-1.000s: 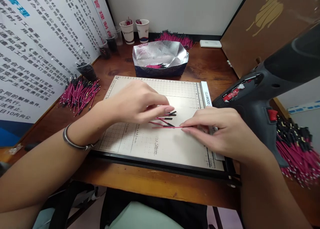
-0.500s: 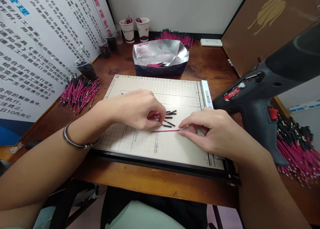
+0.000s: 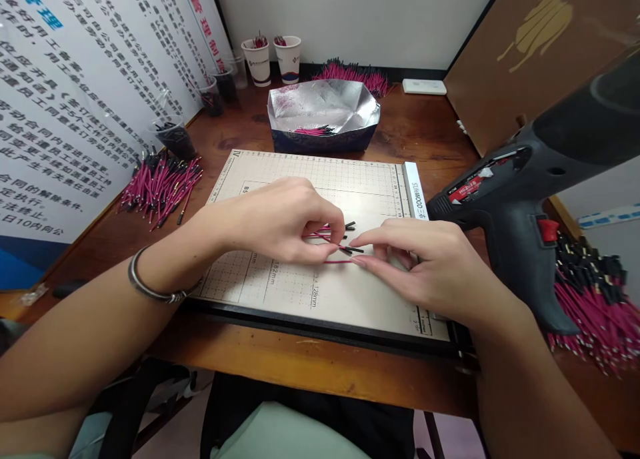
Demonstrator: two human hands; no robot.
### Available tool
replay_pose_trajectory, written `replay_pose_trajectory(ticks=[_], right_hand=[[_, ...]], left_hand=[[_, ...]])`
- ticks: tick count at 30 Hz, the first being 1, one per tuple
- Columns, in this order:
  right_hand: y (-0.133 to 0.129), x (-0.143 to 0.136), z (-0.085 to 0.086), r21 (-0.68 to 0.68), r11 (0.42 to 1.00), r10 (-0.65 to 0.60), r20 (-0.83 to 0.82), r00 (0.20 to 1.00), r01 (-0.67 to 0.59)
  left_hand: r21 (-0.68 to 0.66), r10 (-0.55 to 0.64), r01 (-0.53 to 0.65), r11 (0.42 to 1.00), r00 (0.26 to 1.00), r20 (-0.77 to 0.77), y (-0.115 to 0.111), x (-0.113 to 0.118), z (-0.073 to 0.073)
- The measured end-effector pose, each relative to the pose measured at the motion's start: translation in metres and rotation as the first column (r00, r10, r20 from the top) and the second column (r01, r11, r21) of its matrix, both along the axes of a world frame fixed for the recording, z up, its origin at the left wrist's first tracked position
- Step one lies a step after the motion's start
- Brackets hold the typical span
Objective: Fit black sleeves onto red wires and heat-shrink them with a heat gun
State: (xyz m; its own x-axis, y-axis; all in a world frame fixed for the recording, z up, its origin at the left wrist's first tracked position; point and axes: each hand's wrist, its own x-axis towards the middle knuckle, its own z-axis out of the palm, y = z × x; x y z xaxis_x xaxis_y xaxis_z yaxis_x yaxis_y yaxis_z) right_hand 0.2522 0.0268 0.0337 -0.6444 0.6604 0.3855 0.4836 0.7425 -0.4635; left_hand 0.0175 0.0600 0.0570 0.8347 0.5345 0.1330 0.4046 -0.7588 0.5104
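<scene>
Presently, in the head view, pinching a black-tipped wire (image 3: pixel 356 250) with the left hand (image 3: pixel 287 222) over the gridded board (image 3: pixel 373 295). Showing fingertips of the right hand (image 3: pixel 430 265) parted around the dark end; cannot confirm contact. Judged light, flexible; best gripped just behind that end.

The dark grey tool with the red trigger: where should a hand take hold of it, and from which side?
Probably by the handle, below the slanted body, palm coming from the side facing the printed board. The handle is narrower than the body, and the red trigger sits on its far edge, where wrapping fingers could meet it.
</scene>
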Motion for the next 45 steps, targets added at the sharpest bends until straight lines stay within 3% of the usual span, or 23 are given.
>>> replay_pose_trajectory(ticks=[4,12,20,37,45], right_hand=[[0.000,-0.002,-0.001,0.005,1.000,0.002,-0.043,0.999,-0.001],[0.000,-0.002,-0.002,0.160,0.984,-0.067,-0.060,0.996,0.076],[0.000,-0.003,-0.002,0.217,0.972,-0.072,-0.098,0.993,0.092],[0.000,-0.002,-0.002,0.214,0.970,-0.095,-0.088,0.992,0.112],[0.000,-0.002,0.000,0.234,0.966,-0.098,-0.066,0.993,0.110]], left_hand=[[0.015,-0.007,0.007,1.000,0.999,0.032,0.000,0.000,0.000],[0.021,-0.018,0.016,1.000,0.996,0.086,-0.003,0.003,-0.004],[0.108,-0.030,0.016,0.994,0.991,0.132,-0.002,0.005,-0.007],[0.106,0.017,-0.028,0.994,0.994,0.104,-0.002,0.003,-0.007],[0.230,-0.032,0.002,0.973,0.992,0.126,-0.001,0.005,-0.011]])
